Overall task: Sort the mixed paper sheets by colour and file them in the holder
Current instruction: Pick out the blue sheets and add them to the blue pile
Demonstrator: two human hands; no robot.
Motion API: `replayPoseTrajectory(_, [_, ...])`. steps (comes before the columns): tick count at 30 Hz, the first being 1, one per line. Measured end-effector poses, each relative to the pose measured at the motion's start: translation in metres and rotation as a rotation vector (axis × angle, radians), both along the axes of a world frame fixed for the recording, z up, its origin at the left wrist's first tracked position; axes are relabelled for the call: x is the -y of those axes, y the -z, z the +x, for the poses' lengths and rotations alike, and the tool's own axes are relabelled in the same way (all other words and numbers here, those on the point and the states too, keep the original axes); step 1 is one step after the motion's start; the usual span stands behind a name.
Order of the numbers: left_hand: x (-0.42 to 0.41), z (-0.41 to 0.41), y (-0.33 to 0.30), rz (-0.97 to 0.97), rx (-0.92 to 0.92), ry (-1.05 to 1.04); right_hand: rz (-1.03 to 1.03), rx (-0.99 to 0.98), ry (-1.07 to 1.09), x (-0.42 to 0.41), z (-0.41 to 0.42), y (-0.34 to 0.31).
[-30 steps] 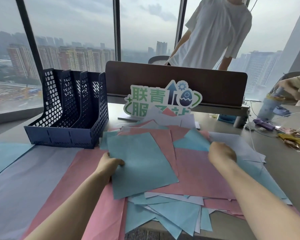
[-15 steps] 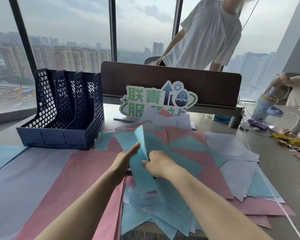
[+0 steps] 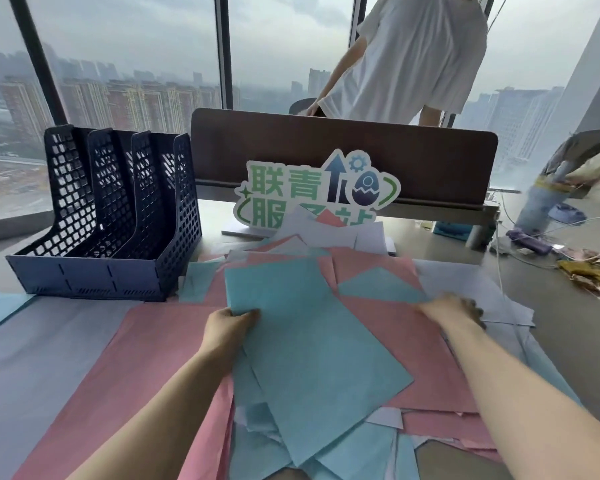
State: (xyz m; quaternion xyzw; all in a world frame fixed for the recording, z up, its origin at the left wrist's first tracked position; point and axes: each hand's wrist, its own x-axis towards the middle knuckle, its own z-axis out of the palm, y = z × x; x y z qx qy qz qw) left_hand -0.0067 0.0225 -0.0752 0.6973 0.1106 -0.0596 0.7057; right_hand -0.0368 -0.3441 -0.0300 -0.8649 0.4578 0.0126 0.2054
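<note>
Head view: blue sheet [image 3: 305, 344] lengthwise away, left hand [image 3: 227, 329].

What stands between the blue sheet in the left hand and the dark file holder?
Nothing visible. The left hand grips the blue sheet at its left edge, and the file holder stands beyond it to the left with its slots showing no paper. Only flat pink sheets lie between.
</note>
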Motion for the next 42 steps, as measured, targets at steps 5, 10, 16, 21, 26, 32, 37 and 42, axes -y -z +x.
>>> replayPoseTrajectory(5, [-0.003,0.002,-0.001,-0.044,-0.038,0.01,0.066,-0.099,-0.025,0.038,0.024,0.016])
replayPoseTrajectory(10, [-0.003,0.003,-0.002,-0.079,-0.055,0.02,0.032,-0.025,-0.033,0.05,0.032,0.027])
replayPoseTrajectory(16, [-0.004,0.005,0.001,-0.101,-0.052,0.03,-0.054,0.397,-0.1,0.018,-0.002,-0.001])
replayPoseTrajectory(21, [-0.003,0.001,0.0,-0.084,0.002,0.012,-0.267,0.782,-0.071,-0.005,-0.005,-0.04])
replayPoseTrajectory(26, [-0.006,-0.003,0.0,0.022,0.11,-0.027,-0.466,1.066,-0.196,-0.027,0.001,-0.098])
replayPoseTrajectory(32, [0.0,-0.017,-0.007,0.045,0.237,-0.016,-0.785,1.329,-0.594,-0.071,0.0,-0.152])
replayPoseTrajectory(37, [-0.005,-0.011,-0.018,0.171,0.326,0.02,-0.668,1.304,-0.832,-0.107,-0.015,-0.197])
replayPoseTrajectory(42, [-0.017,0.002,-0.033,0.114,0.356,0.037,-0.353,1.165,-0.851,-0.123,-0.012,-0.227])
